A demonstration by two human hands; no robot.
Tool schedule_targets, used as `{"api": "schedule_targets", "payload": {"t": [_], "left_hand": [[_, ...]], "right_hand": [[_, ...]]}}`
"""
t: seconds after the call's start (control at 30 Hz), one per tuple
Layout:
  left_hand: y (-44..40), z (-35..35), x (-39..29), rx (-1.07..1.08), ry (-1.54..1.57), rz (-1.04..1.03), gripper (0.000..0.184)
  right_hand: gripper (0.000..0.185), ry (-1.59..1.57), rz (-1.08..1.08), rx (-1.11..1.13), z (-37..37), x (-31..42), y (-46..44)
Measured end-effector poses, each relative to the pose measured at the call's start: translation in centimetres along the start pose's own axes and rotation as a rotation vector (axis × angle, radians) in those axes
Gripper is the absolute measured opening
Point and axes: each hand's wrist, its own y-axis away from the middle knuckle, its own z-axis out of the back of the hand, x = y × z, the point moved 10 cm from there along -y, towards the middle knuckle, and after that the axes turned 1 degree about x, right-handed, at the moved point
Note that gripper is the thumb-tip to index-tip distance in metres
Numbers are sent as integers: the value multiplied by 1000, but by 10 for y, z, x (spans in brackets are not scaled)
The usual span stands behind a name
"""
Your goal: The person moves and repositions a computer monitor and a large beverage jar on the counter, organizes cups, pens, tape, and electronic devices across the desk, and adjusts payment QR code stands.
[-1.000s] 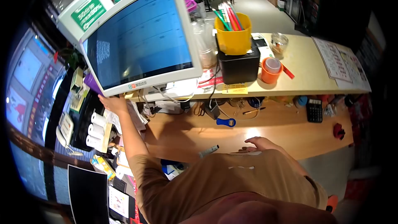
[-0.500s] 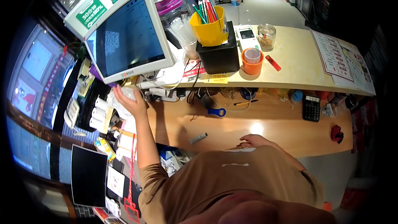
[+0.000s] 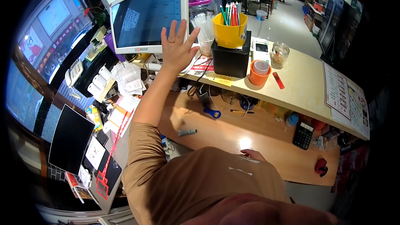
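My left hand is raised with its fingers spread, over the lower right corner of the white-framed monitor. Nothing is in it; whether a fingertip touches the screen I cannot tell. To its right are a cup of clear plastic straws and a yellow pencil holder on a black box. My right hand is low by my body above the wooden desk, partly hidden by my brown shirt. Its visible fingers are stretched out, holding nothing I can see.
On the raised counter stand an orange cup, a glass jar, a red lighter and menu sheets. Below lie a blue bottle opener, a small tube and a calculator. A dark screen is at left.
My left hand has moved up and right from below the monitor's lower left corner to its lower right. My right hand shows less behind the shirt. The camera view has shifted.
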Motion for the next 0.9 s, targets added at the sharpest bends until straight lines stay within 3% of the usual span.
{"api": "schedule_targets", "payload": {"t": [0.03,0.07,0.17,0.33,0.4,0.53,0.57,0.6,0.63,0.67,0.7,0.77,0.8,0.9], "left_hand": [[0,0,1,8,9,5,46],[-1,-1,1,24,19,2,45],[1,-1,4,7,55,0,49],[7,23,29,-121,311,0,53],[15,34,75,-221,293,18,52],[57,34,249,-494,311,457,45],[72,24,293,-487,196,518,45],[85,5,341,-372,215,665,45],[102,-16,380,-280,225,814,44],[114,-52,414,-197,431,844,43],[124,-84,434,-113,634,872,43],[136,-113,426,-20,1152,1108,45],[138,-122,411,29,1414,1218,46],[130,-114,398,-19,1518,1251,49]], "right_hand": [[36,-291,-150,-28,-3,-14,2],[35,83,154,42,3,-14,-10],[37,595,281,-41,-4,30,5],[38,647,425,-189,-18,127,10],[35,686,577,-261,-34,179,12],[33,648,980,-412,-91,322,55],[36,755,899,-525,-93,344,49],[40,550,1170,-601,-109,384,73],[42,496,1273,-713,-116,418,84],[44,228,1214,-685,-116,442,79],[50,449,1370,-890,-126,475,94],[60,192,1315,-853,-125,510,68],[57,128,1271,-963,-124,521,60],[49,8,1292,-972,-117,538,38]]}}
